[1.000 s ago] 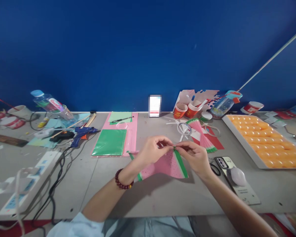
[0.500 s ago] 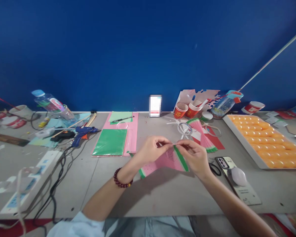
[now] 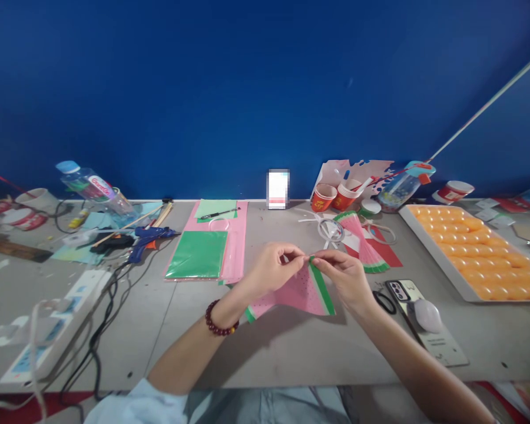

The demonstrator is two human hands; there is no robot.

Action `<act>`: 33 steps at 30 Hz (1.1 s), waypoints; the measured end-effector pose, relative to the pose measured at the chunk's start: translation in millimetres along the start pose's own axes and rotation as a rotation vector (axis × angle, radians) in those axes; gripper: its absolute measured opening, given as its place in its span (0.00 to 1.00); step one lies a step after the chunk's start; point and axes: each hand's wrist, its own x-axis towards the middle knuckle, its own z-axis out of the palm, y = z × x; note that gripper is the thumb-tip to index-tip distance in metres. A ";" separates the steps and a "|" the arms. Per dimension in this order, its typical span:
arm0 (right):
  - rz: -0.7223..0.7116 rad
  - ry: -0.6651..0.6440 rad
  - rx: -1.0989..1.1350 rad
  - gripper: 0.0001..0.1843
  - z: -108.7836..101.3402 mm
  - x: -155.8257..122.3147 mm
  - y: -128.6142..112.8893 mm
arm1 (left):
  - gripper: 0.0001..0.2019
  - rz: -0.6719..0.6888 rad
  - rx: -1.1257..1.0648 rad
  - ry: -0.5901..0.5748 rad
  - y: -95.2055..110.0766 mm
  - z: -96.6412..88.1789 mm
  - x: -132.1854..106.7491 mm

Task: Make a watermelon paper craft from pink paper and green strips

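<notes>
A sheet of pink paper (image 3: 298,293) with dark seed dots and green bands at its ends hangs from my fingers just above the table. My left hand (image 3: 277,266) pinches its far edge, thumb against forefinger. Close beside it, my right hand (image 3: 342,274) pinches the same edge at the corner by the green band, the fingertips of both hands nearly meeting. A pleated fan (image 3: 363,242) in the same pink and green lies beyond my right hand. The paper's left part is partly hidden behind my left hand and wrist.
On the left are a blue glue gun (image 3: 148,238), a power strip (image 3: 59,324) and a plastic bottle (image 3: 92,187). Green paper (image 3: 198,253) lies left of centre. Red paper cups (image 3: 323,197) stand behind; a phone (image 3: 428,324) and a tray of orange balls (image 3: 481,253) are at right.
My right fingers have shifted slightly at the corner, and more of the green band's top shows between them. The sheet's lower edge has dropped a little towards me.
</notes>
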 end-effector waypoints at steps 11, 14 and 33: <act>0.097 0.012 0.180 0.16 10.0 -5.3 -4.3 | 0.10 0.056 0.047 0.003 0.2 4.0 0.0; 0.125 -0.011 0.232 0.16 12.3 -5.3 -5.9 | 0.09 0.061 0.027 0.029 -0.5 4.1 -0.3; 0.054 0.037 0.192 0.15 12.0 -2.8 1.2 | 0.11 0.044 0.086 -0.052 -1.4 -5.4 0.1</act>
